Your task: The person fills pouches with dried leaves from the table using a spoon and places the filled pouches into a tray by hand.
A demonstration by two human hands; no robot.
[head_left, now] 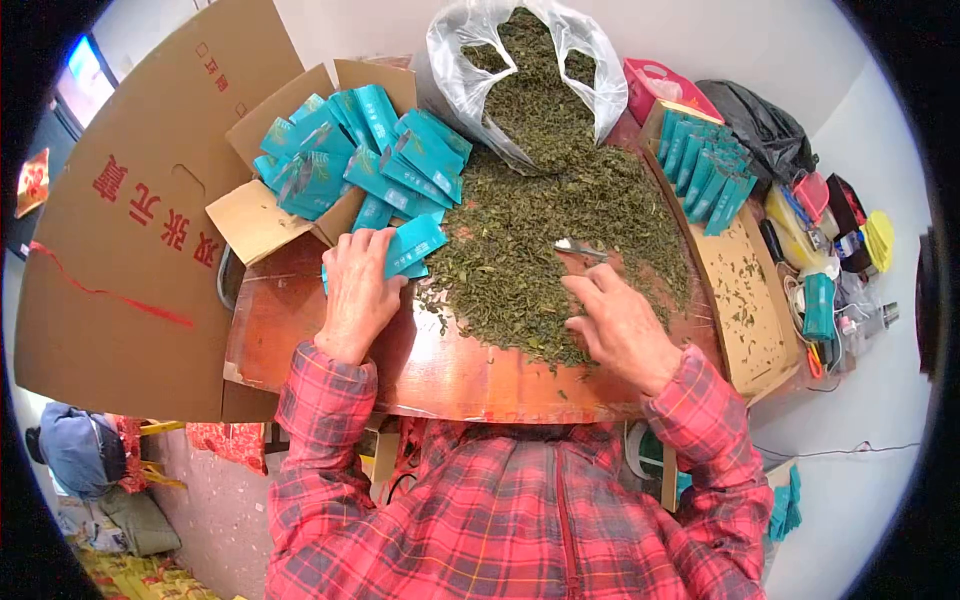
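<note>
My left hand (pixel 360 290) is closed on a teal tea packet (pixel 416 244) at the left of the table, beside the heap of loose tea leaves (pixel 510 270). My right hand (pixel 628 326) is over the heap's right side, fingers apart and holding nothing that I can see. Just beyond its fingertips lies a small shiny metal tool (pixel 580 248); its kind is unclear. Behind my left hand, an open cardboard box (pixel 262 225) is piled with teal packets (pixel 330 150).
A clear plastic bag (pixel 455 75) full of tea leaves stands at the back. On the right, a shallow cardboard tray (pixel 740 290) holds upright teal packets (pixel 705 165) and scattered leaves. A large cardboard panel (pixel 130 250) rises on the left. The wooden table (pixel 450 385) has a curved front edge.
</note>
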